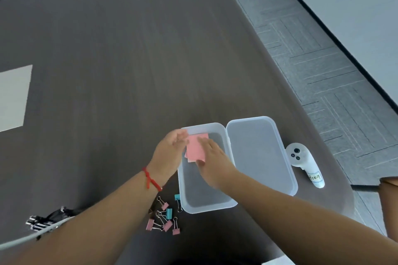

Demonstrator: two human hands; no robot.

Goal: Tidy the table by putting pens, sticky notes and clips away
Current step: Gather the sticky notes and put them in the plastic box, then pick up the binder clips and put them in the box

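At your three o'clock a white controller (304, 164) (handwritten label on its handle) lies on the table (129, 60); a pale sheet (13, 97) sits at nine o'clock.

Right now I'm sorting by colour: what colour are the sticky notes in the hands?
Pink sticky notes, clearest in the head view.

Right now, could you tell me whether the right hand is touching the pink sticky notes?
Touching. The head view shows the right hand with its fingers lying on the pink sticky notes over the open box; no gap shows between them.
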